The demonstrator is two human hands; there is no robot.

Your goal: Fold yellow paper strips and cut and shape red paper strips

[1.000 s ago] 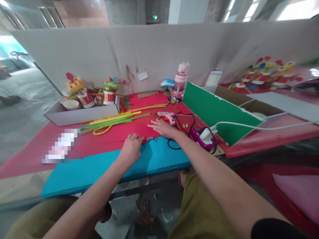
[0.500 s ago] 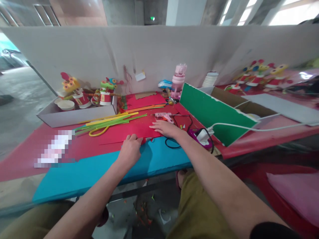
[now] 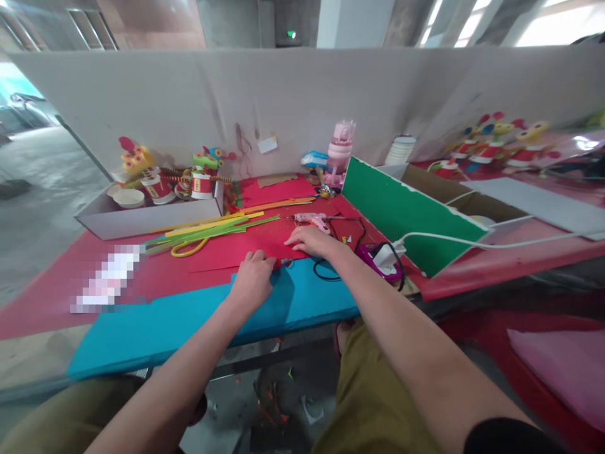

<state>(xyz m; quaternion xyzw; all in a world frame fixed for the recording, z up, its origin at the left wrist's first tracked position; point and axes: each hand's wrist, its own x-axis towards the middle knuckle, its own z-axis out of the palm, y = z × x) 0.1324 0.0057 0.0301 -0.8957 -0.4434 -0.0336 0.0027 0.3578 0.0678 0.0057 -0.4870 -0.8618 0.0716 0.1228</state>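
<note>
At the front of the table my left hand (image 3: 254, 277) is closed, with a small red tool with a grey tip (image 3: 280, 263) at its fingertips. Most of that tool is hidden by the hand, so its kind is unclear. My right hand (image 3: 309, 241) lies with fingers stretched out on a red paper sheet (image 3: 227, 257). Under both arms spreads a blue sheet (image 3: 165, 328) along the table's front edge. Just beyond the right hand lies a pink glue gun (image 3: 312, 219).
Green and yellow strips (image 3: 217, 228) and yellow-handled scissors (image 3: 189, 250) lie left of the hands. A white box (image 3: 151, 221) of paper-cup figures stands behind them. To the right are a purple power strip (image 3: 385, 268) with cables and a green-sided box (image 3: 406, 217).
The view has turned slightly. My left hand and the red tool have slid a little to the right; my right hand stays almost in place.
</note>
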